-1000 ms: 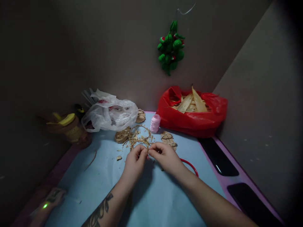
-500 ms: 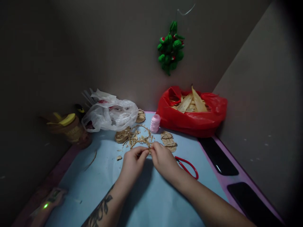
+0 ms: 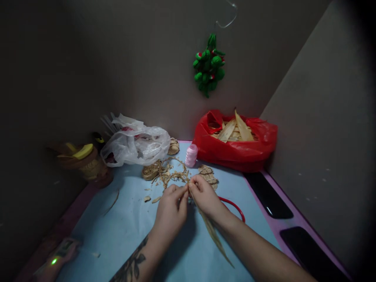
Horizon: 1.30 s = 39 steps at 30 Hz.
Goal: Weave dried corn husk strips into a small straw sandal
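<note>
My left hand [image 3: 172,203] is closed in a pinch, thumb against forefinger, at the end of a thin twisted husk cord [image 3: 176,175]. Fingertips almost touching it, my right hand [image 3: 207,196] pinches the top of a dried corn husk strip [image 3: 212,231]. That strip hangs down toward me and tapers to a point beside my right forearm. The exact join between cord and strip is hidden by my fingers. Beyond my hands the cord loops loosely among husk scraps. Red-handled scissors [image 3: 235,205] lie partly under my right wrist.
Behind stand a pink thread spool [image 3: 191,156], a red bag [image 3: 235,154] of dried husks and a white plastic bag [image 3: 138,147]. Woven husk pieces [image 3: 208,174] and a coiled roll [image 3: 151,171] lie nearby. Two black phones [image 3: 268,196] rest along the right edge. A pot [image 3: 88,162] stands left.
A long husk strip now shows, hanging from my right fingers toward me; it was not visible before. My hands have stayed close together, and the view has shifted slightly.
</note>
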Available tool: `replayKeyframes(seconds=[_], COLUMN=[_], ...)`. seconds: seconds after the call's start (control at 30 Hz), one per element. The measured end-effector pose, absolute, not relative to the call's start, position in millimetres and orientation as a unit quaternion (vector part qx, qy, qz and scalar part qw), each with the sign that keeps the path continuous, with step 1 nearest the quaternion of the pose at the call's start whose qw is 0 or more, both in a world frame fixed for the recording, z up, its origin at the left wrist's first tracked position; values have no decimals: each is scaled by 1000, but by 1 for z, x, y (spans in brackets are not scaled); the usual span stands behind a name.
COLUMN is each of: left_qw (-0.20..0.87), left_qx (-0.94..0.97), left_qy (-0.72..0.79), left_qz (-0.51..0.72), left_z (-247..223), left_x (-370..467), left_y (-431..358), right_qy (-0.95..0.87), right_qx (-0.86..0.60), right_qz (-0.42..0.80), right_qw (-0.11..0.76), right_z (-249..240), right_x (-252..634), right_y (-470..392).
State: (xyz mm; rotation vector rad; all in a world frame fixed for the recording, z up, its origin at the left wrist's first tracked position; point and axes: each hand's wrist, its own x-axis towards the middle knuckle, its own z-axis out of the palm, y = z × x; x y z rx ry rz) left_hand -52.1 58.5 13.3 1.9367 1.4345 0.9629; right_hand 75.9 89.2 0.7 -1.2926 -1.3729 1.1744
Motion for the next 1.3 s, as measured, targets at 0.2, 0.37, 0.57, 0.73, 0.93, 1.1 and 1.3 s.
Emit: replayKeyframes(seconds=[0.2, 0.37, 0.57, 0.73, 0.93, 1.1, 1.3], left_qw=[383, 389, 429, 455, 429, 605, 654], left_qx=[645, 641, 637, 625, 570, 414, 332], left_qy=[532, 551, 517, 495, 543, 479, 470], left_qz=[392, 366, 377, 396, 443, 483, 491], left_z=[10, 15, 10, 4, 5, 4, 8], left_x=[-57, -59, -61, -58, -56, -59, -60], left_y=[71, 72, 77, 76, 74, 78, 78], right_qy=[-571, -641, -701, -666, -636, -754, -791], right_qx=[-494, -502, -509, -514, -544, -498, -484], right_qz=[517, 451, 368, 412, 404, 211, 165], right_qw=[403, 367, 336, 350, 370, 372, 335], right_z=[1, 2, 8, 14, 25, 15, 14], right_x=[75, 79, 83, 86, 80, 72, 70], right_y=[87, 88, 87, 92, 78, 65, 62])
